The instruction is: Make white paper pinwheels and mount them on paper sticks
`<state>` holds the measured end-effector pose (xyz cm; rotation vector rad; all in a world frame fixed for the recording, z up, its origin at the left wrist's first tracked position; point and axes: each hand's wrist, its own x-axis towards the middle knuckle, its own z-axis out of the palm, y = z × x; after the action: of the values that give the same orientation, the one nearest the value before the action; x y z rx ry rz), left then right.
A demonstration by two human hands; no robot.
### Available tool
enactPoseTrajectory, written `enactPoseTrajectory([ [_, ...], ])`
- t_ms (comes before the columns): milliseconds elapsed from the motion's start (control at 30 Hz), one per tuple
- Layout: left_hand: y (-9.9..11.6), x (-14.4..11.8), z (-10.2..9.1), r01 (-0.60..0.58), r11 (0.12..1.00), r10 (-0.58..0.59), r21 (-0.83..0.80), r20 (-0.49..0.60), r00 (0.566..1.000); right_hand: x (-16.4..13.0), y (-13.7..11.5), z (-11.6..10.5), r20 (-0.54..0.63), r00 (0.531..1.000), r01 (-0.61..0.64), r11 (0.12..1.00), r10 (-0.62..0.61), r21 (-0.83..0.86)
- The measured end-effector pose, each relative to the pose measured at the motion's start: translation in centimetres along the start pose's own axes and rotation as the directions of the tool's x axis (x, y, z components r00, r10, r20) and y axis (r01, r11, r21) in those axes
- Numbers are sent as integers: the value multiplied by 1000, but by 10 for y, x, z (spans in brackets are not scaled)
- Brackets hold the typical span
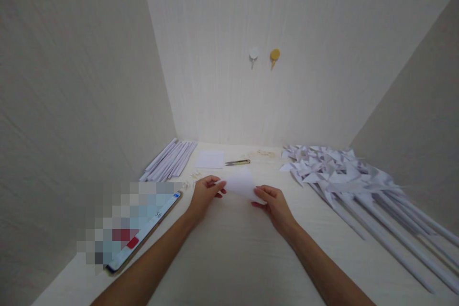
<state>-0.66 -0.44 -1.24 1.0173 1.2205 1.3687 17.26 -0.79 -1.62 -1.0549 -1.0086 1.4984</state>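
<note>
A small white square sheet of paper [241, 184] lies low over the pale wood-grain tabletop [233, 248], near the middle, held between both hands and seemingly lifted a little off the surface. The left hand [205, 194] pinches its left edge, fingers [219, 184] closed on the paper, while the right hand [274, 203] grips the lower right corner in the same way, so the sheet spans the gap between them, its longer stretch running left to right and tilting slightly down toward the right hand; both hands sit equally close to it. Just behind it lie another white paper square [210, 158] and a small pair of yellow-handled snips [237, 162]. To the left rear rests a bundle of rolled white paper sticks [170, 160], and nearer, a phone with a blurred screen [143, 232]. A heap of finished white paper pinwheels on long sticks [344, 177] fills the right side.
</note>
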Motion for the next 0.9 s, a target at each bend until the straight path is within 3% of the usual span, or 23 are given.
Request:
enactPoseTrajectory([
  [133,1,8,1,21,1000,-21,4,64,998,6,3,13,27,1000,4,991,-1,-132],
  [300,-2,13,11,-1,994,-6,-110,-66,998,7,12,22,-19,986,155,952,-165,-262],
  [433,-4,15,11,44,988,-48,-149,-25,999,6,12,21,22,980,196,943,-197,-270],
  [667,-5,16,8,133,944,-116,-303,74,990,8,14,19,13,990,141,950,-143,-278],
  [900,-4,17,8,169,906,-159,-388,57,986,7,14,19,5,995,101,967,-102,-233],
])
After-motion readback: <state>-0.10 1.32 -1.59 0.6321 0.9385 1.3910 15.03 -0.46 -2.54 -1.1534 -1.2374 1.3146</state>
